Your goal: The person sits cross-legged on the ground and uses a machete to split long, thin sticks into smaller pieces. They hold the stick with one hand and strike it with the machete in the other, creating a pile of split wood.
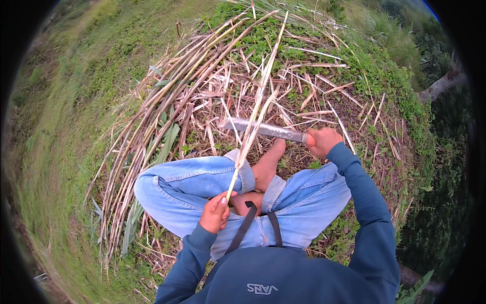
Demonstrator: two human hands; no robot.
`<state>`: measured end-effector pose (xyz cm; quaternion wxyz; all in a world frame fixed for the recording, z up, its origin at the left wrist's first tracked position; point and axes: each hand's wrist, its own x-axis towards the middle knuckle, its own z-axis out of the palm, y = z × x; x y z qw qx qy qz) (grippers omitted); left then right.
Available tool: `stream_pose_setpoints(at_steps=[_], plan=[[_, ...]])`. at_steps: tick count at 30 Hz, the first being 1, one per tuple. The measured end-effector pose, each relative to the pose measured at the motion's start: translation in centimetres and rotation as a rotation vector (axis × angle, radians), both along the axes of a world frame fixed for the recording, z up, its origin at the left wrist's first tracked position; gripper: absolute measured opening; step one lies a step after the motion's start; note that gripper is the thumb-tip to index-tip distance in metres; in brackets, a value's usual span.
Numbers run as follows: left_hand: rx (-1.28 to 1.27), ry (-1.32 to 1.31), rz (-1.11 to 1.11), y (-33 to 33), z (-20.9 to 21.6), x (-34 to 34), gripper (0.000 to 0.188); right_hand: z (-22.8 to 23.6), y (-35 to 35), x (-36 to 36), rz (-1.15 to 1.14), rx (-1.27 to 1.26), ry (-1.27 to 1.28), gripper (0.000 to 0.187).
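Dark blue sweatshirt point(304, 273) fills the bottom of my view. At left I see a long heap of stalks point(167, 96); next, the left hand point(216, 212) grips the near end of a pale stalk point(246, 144) slanting away past the bare foot point(268, 164). A machete point(281, 132) crosses it, tip blurred; whether they touch, I cannot tell. The right hand point(324, 142) grips the machete. I'd hold the stalk steady and keep strokes shallow, aimed away from left hand and foot.
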<state>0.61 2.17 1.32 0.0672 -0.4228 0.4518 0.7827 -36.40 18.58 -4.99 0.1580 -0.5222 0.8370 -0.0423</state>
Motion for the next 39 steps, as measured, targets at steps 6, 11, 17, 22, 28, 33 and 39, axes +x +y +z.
stream_pose_setpoints(at_steps=[6, 11, 17, 22, 28, 33, 39], plan=[[-0.089, -0.058, 0.039, 0.3, 0.9, 0.4, 0.035, -2.1, 1.8, -1.3, -0.208, -0.059, -0.018, 0.027], [-0.284, -0.083, 0.004, 1.3, -1.1, 1.6, 0.035, 1.0, 1.6, 1.8, -0.125, 0.071, -0.080, 0.028], [-0.244, -0.038, 0.018, 1.4, -0.1, 1.7, 0.030, 1.7, 1.3, 1.5, -0.235, -0.013, -0.081, 0.026], [0.106, -0.036, 0.053, 0.7, 0.6, 1.8, 0.024, -0.3, 2.2, 3.2, -0.153, -0.013, -0.050, 0.026], [0.335, 0.073, 0.070, -0.3, 1.4, 2.1, 0.024, 0.5, 1.7, 5.0, -0.123, -0.064, -0.095, 0.025], [0.518, 0.107, 0.106, -0.6, 1.2, 3.6, 0.023, -1.5, 2.2, 2.2, -0.180, -0.097, -0.052, 0.027], [0.501, 0.109, 0.142, -0.2, 0.9, 4.2, 0.023, -1.0, 3.1, 2.6, -0.099, -0.116, -0.052, 0.026]])
